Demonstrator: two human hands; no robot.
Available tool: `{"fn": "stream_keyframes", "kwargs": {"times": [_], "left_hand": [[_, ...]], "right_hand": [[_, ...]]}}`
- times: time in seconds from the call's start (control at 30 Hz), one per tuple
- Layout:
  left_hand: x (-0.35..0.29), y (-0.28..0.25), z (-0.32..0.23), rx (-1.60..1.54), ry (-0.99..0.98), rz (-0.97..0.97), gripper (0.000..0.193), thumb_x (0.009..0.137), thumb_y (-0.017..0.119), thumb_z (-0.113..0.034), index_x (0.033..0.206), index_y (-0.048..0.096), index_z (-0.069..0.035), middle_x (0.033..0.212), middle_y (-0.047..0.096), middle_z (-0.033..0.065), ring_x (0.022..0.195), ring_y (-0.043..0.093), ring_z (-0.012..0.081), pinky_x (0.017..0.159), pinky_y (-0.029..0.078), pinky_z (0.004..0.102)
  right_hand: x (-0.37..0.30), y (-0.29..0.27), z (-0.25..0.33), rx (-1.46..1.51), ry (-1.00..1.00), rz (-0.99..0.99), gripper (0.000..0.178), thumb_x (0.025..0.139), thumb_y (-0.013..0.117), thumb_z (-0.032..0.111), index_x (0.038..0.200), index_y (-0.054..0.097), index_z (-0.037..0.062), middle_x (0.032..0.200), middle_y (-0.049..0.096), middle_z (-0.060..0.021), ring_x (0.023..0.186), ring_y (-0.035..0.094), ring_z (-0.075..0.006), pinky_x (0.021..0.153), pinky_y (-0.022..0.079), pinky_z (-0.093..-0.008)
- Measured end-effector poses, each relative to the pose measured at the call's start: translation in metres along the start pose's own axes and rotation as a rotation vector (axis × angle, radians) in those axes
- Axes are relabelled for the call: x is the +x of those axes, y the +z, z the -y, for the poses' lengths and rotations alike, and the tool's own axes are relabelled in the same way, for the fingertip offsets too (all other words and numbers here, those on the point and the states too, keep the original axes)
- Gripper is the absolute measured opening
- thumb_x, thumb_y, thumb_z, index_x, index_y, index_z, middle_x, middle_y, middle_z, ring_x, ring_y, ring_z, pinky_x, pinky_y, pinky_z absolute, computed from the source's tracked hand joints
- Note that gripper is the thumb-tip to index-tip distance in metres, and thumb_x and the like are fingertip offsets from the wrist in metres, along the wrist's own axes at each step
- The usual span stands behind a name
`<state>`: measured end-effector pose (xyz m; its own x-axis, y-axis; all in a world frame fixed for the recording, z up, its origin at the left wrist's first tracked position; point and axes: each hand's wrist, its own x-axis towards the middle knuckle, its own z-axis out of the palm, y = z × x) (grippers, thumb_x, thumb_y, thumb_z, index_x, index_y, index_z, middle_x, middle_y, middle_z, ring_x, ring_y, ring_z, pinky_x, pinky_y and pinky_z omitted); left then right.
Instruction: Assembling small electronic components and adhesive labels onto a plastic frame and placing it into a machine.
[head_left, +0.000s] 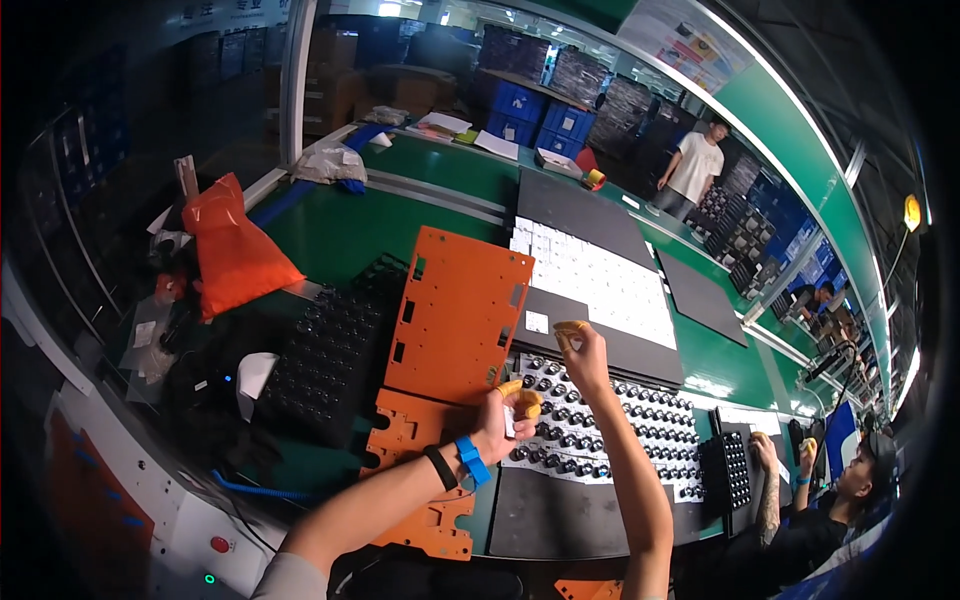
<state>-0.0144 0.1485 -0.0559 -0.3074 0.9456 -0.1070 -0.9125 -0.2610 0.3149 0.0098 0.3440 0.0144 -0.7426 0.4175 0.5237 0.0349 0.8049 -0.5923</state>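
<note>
Yellow finger cots cover fingertips on both of my hands. My left hand point(510, 415), with a blue strap at the wrist, is curled beside the lower right corner of an upright orange plate point(460, 315). A small white bit shows at its fingers, too small to name. Farther right, my right hand point(584, 352) is pinched above the far edge of a white sheet bearing rows of small black round parts point(655, 425). Whatever its fingertips hold is hidden. A small white label point(537, 322) lies on the black board just left of it.
Another orange plate point(425, 425) with cut-outs lies below the upright one. Black trays of round parts point(325, 350) and an orange bag point(235, 250) are at left. A white sheet point(600, 280) lies on black boards beyond. A co-worker point(850, 490) sits at right; another person point(692, 165) stands behind.
</note>
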Motion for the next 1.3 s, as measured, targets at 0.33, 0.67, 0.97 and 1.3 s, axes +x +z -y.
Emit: {"fn": "stream_keyframes", "kwargs": {"times": [0.33, 0.67, 0.97, 1.3], "left_hand": [[-0.01, 0.01, -0.011, -0.075, -0.009, -0.092, 0.079, 0.099, 0.043, -0.067, 0.136, 0.055, 0.002, 0.123, 0.067, 0.0216, 0.098, 0.067, 0.0277, 0.089, 0.053, 0.039], [-0.008, 0.009, -0.009, 0.011, -0.061, -0.076, 0.071, 0.102, 0.042, -0.062, 0.131, 0.06, 0.0, 0.117, 0.071, 0.0174, 0.082, 0.067, 0.0218, 0.07, 0.054, 0.0327], [-0.009, 0.005, -0.004, 0.166, -0.05, 0.01, 0.038, 0.105, 0.035, -0.016, 0.132, 0.059, -0.004, 0.108, 0.071, 0.0099, 0.061, 0.048, 0.0088, 0.057, 0.041, 0.0252], [-0.01, 0.006, -0.007, 0.051, 0.0, -0.102, 0.069, 0.101, 0.045, -0.061, 0.123, 0.065, 0.001, 0.115, 0.073, 0.0229, 0.094, 0.073, 0.0309, 0.087, 0.061, 0.0385]], "right_hand": [[0.021, 0.045, -0.045, -0.586, -0.258, 0.012, 0.017, 0.081, 0.075, 0.014, 0.097, 0.077, 0.0087, 0.101, 0.067, -0.0098, 0.103, 0.061, -0.0308, 0.093, 0.047, -0.0422], [0.009, 0.031, -0.049, -0.561, -0.263, 0.049, 0.016, 0.086, 0.071, 0.016, 0.101, 0.076, 0.0095, 0.104, 0.066, -0.0104, 0.105, 0.061, -0.0306, 0.095, 0.045, -0.0424], [0.018, 0.047, -0.042, -0.537, -0.234, 0.08, 0.011, 0.083, 0.071, 0.014, 0.092, 0.075, 0.0091, 0.103, 0.066, -0.0106, 0.103, 0.062, -0.0316, 0.091, 0.05, -0.0421], [-0.021, 0.003, 0.02, 0.298, 0.032, 0.007, 0.009, 0.086, 0.075, 0.0, 0.093, 0.07, -0.0023, 0.096, 0.068, -0.0096, 0.092, 0.067, -0.0212, 0.086, 0.053, -0.0334]]}}
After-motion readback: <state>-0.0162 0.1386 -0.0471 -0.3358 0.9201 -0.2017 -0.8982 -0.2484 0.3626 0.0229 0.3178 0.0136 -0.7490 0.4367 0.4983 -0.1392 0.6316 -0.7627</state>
